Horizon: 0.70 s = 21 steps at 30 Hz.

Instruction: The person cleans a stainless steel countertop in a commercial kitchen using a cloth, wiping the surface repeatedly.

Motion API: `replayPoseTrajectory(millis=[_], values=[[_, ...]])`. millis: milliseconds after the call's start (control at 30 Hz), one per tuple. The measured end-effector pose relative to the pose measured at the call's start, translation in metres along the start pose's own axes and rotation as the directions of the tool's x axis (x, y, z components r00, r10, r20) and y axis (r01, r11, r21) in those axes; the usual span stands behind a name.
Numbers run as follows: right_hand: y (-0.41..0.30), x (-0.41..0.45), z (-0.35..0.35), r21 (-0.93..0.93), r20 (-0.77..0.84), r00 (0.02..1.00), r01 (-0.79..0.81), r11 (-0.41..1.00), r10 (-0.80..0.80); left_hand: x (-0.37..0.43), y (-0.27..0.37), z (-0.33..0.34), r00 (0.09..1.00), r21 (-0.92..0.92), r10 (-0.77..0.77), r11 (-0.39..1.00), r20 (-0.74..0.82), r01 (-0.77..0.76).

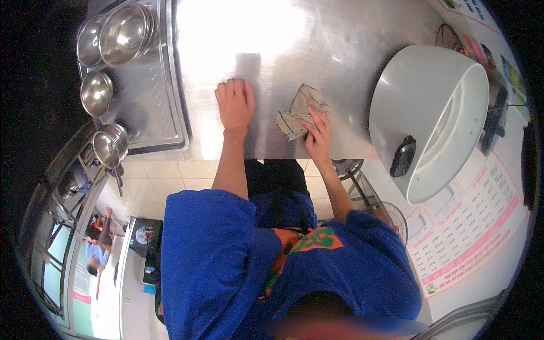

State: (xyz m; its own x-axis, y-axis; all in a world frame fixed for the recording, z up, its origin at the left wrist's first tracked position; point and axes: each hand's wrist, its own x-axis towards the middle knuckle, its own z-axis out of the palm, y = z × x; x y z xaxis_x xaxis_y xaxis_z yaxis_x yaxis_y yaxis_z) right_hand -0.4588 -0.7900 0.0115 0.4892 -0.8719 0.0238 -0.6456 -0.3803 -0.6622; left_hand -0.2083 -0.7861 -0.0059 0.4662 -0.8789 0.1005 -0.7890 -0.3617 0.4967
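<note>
A stainless steel tabletop (204, 102) spreads out before me. My left hand (234, 104) rests on it palm down, its fingers curled at the tips and nothing visible in its grasp. To its right lies a crumpled, pale beige cloth (304, 106) with dark edging. My right hand (317, 134) presses on the cloth's right side, fingertips spread over the fabric, part of which is hidden under the fingers.
At left, a steel tray (140, 102) carries stacked metal bowls (125, 38) and ladles (108, 146). A large grey lidless container (408, 106) with a black handle (403, 156) stands at right, near a wall with printed posters (471, 238). Another person (97, 253) is far off at lower left.
</note>
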Motion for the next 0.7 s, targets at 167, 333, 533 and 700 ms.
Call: replayPoseTrajectory(millis=[167, 333, 533, 700], values=[[0.0019, 0.0031, 0.0033, -0.014, -0.056, 0.998, 0.002, 1.000, -0.003, 0.0002, -0.0009, 0.0007, 1.000, 0.017, 0.005, 1.000, 0.010, -0.005], [-0.0011, 0.0073, 0.0022, -0.011, -0.056, 0.998, 0.018, 1.000, -0.018, 0.0002, -0.0016, 0.0037, 1.000, 0.031, 0.011, 0.999, -0.020, -0.010], [-0.0032, 0.0081, 0.0034, 0.012, -0.053, 0.998, 0.024, 1.000, -0.023, -0.0015, -0.0039, 0.0028, 0.999, 0.003, -0.019, 1.000, 0.027, 0.019], [-0.0054, 0.0097, 0.0020, 0.042, -0.089, 0.995, 0.040, 0.998, -0.036, 0.0016, -0.0010, 0.0019, 1.000, 0.048, 0.028, 0.998, 0.013, -0.029]])
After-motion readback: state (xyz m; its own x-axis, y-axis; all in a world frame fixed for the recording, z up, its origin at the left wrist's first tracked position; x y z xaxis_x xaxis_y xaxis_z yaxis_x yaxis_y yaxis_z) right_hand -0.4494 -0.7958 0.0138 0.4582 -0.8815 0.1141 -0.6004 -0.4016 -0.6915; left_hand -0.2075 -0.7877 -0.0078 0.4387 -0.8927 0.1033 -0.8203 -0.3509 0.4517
